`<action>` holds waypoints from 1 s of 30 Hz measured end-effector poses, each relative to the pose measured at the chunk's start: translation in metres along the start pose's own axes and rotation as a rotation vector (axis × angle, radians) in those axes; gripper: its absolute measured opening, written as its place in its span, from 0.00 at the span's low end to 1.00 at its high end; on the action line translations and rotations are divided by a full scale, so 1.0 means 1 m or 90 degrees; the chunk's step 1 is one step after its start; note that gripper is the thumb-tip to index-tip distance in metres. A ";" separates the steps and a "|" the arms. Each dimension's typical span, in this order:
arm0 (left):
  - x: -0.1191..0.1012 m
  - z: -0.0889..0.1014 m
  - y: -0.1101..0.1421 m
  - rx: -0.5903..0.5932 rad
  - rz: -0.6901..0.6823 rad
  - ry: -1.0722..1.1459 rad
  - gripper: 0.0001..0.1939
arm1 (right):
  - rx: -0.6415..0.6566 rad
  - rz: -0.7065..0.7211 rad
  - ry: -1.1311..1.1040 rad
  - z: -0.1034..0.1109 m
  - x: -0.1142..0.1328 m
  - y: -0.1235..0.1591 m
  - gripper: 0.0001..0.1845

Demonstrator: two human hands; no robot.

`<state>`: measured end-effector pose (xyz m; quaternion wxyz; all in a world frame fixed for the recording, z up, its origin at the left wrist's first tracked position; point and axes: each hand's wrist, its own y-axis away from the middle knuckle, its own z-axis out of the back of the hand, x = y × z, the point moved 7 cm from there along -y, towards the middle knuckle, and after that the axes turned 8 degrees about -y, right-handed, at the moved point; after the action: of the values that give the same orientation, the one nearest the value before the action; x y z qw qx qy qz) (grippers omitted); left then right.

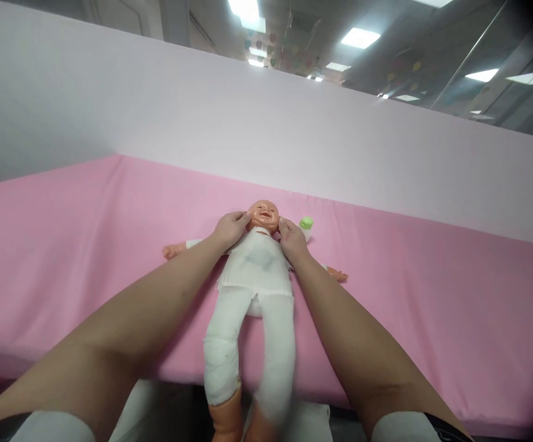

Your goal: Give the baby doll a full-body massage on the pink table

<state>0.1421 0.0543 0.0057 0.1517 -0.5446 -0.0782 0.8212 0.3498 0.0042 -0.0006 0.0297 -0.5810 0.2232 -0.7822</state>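
A baby doll (258, 261) in white cloth clothing lies on its back on a pink-covered surface, head away from me and feet hanging past the near edge. Its head is bare and its arms are stretched out sideways. My left hand (232, 230) is at the left side of the doll's head, fingers closed together against it by the ear. On the other side, my right hand (293, 239) has its thumb and fingers pinched at the head in the same way. Just beyond my right hand is a small bottle with a green cap (306, 223), partly hidden.
The pink cover (409, 294) spreads to both sides, with folds on the left. A low white wall (248, 123) runs along the back, with glass above it that shows ceiling lights. White cloth and a dark gap show below the near edge.
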 end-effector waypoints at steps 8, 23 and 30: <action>-0.019 -0.004 0.009 0.055 -0.076 -0.172 0.30 | 0.020 0.002 0.116 -0.005 0.015 0.007 0.37; -0.005 -0.004 -0.003 0.013 -0.071 -0.223 0.27 | 0.039 -0.044 0.161 -0.004 0.005 0.000 0.27; -0.008 -0.003 0.001 0.003 -0.062 -0.224 0.31 | 0.020 -0.028 0.140 -0.001 0.007 0.002 0.29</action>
<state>0.1480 0.0508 0.0116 0.1767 -0.3877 -0.1283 0.8956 0.3456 0.0009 0.0050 -0.0031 -0.4957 0.2000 -0.8451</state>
